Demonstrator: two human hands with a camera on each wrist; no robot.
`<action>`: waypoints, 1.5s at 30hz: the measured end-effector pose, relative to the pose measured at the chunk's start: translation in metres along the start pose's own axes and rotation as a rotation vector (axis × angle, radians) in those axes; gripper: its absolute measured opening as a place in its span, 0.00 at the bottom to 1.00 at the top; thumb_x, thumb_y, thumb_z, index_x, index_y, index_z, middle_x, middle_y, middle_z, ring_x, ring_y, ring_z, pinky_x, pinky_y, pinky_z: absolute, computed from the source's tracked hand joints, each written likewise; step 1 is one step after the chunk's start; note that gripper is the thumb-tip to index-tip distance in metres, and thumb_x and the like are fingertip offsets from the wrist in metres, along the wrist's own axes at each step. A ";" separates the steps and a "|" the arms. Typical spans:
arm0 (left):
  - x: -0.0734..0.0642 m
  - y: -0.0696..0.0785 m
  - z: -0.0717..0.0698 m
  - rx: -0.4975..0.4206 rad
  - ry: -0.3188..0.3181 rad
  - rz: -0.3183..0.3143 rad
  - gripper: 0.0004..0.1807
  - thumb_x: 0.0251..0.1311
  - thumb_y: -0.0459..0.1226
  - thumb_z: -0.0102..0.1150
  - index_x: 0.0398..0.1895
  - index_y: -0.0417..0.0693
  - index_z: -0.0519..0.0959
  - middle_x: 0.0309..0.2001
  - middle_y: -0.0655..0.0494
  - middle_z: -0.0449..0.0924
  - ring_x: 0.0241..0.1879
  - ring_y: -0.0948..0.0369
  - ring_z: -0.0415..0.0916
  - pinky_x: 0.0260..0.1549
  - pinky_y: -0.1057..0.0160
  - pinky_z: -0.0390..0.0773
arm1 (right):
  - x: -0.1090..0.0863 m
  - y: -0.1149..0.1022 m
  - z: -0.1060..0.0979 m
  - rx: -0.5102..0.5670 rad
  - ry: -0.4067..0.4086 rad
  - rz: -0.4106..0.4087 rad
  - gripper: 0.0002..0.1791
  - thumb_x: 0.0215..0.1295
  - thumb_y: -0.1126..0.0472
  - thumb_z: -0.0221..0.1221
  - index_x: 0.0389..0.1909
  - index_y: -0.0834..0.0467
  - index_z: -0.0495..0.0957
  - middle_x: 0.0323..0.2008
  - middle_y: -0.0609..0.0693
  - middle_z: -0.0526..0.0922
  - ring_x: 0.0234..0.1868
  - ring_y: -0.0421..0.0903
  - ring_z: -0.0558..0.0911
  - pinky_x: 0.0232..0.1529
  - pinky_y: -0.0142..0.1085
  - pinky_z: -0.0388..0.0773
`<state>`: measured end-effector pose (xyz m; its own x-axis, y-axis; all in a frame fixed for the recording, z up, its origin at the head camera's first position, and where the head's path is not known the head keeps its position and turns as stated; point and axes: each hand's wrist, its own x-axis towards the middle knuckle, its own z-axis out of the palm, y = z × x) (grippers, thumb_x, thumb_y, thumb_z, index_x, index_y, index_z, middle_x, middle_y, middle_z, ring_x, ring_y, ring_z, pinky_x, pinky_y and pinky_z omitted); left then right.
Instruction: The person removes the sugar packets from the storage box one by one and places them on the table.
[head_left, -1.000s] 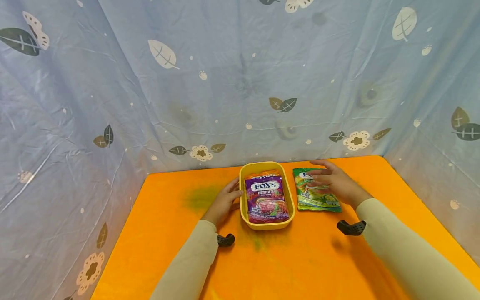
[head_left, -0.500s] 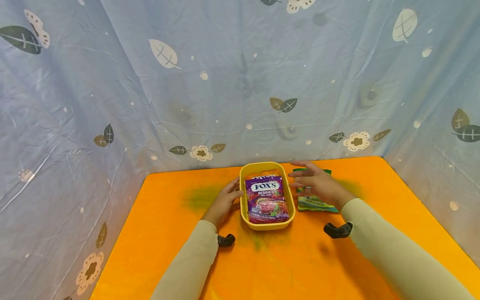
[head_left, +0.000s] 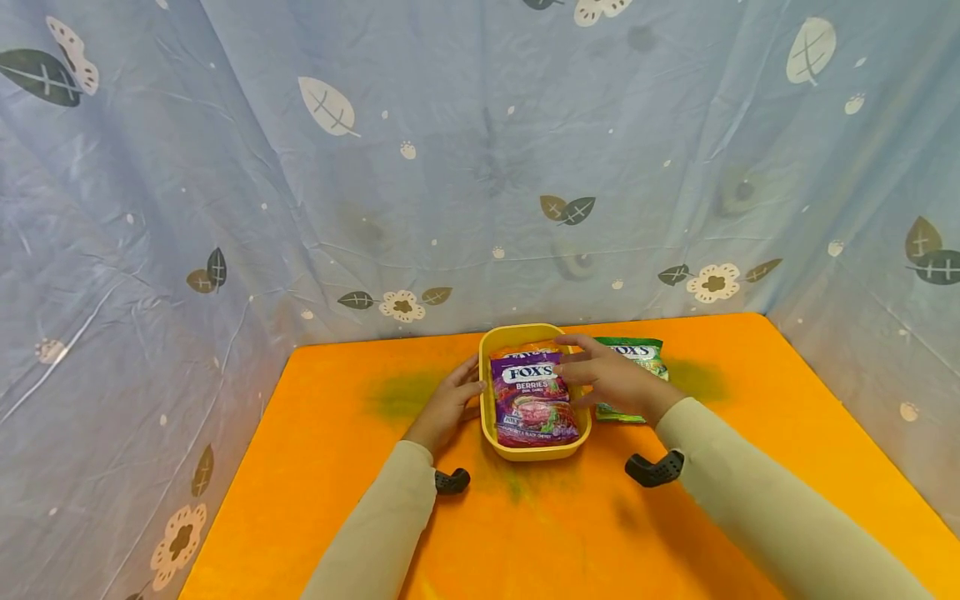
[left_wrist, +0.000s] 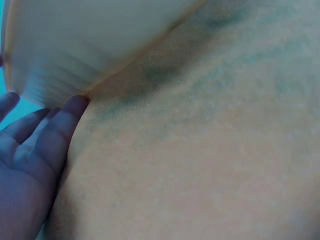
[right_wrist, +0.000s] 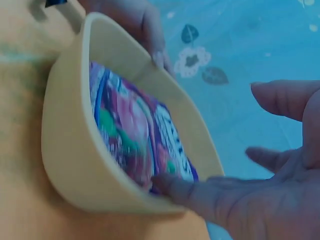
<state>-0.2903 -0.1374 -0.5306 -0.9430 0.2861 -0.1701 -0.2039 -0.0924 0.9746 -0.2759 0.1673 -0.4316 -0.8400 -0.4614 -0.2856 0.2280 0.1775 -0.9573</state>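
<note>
A yellow plastic tub (head_left: 537,452) stands on the table, holding a purple Fox's Berries candy bag (head_left: 534,412). Behind and partly under that bag, an orange bag (head_left: 543,347) shows its top. My left hand (head_left: 444,406) rests along the tub's left side, thumb at the rim and fairly straight fingers (left_wrist: 60,127) against the outer wall low down. Over the right rim reaches my right hand (head_left: 611,379), fingers spread and nothing held; one fingertip (right_wrist: 165,181) overlaps the purple bag in the right wrist view. Just right of the tub lies a green Fox's candy bag (head_left: 651,357), partly hidden by this hand.
The orange table (head_left: 337,500) meets a pale blue patterned curtain (head_left: 450,167) at the back and sides. A black curved camera mount sits at the left wrist (head_left: 452,481), another at the right wrist (head_left: 654,469).
My right hand has moved left from above the green bag to over the tub's right rim, uncovering the green bag's right part. The left hand and tub have stayed in place.
</note>
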 end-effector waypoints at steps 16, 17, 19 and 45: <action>-0.002 0.000 0.001 0.007 0.004 0.011 0.37 0.80 0.39 0.58 0.88 0.54 0.61 0.83 0.48 0.62 0.75 0.45 0.70 0.65 0.45 0.78 | 0.017 0.003 0.039 -0.082 0.127 0.077 0.48 0.79 0.49 0.63 0.88 0.54 0.47 0.77 0.65 0.63 0.69 0.65 0.74 0.71 0.62 0.71; -0.002 0.000 0.001 0.009 0.003 0.012 0.37 0.80 0.39 0.58 0.88 0.54 0.60 0.83 0.48 0.62 0.75 0.45 0.69 0.65 0.45 0.78 | 0.017 0.004 0.039 -0.079 0.133 0.077 0.47 0.79 0.49 0.63 0.88 0.55 0.48 0.77 0.65 0.63 0.70 0.65 0.74 0.71 0.62 0.71; -0.002 -0.001 0.001 0.008 0.003 0.012 0.37 0.80 0.39 0.58 0.88 0.54 0.60 0.83 0.49 0.62 0.75 0.46 0.69 0.65 0.46 0.78 | 0.018 0.005 0.039 -0.058 0.142 0.076 0.46 0.80 0.50 0.62 0.88 0.55 0.48 0.77 0.64 0.63 0.70 0.65 0.74 0.72 0.63 0.70; 0.001 -0.004 0.000 -0.018 -0.006 0.030 0.37 0.80 0.38 0.58 0.88 0.53 0.60 0.83 0.48 0.61 0.72 0.45 0.72 0.65 0.45 0.78 | 0.027 0.029 0.040 0.017 0.214 -0.034 0.32 0.80 0.65 0.62 0.81 0.54 0.68 0.79 0.61 0.61 0.70 0.64 0.71 0.70 0.54 0.75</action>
<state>-0.2903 -0.1363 -0.5347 -0.9473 0.2883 -0.1397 -0.1800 -0.1186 0.9765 -0.2721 0.1256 -0.4691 -0.9323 -0.2715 -0.2388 0.2043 0.1493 -0.9675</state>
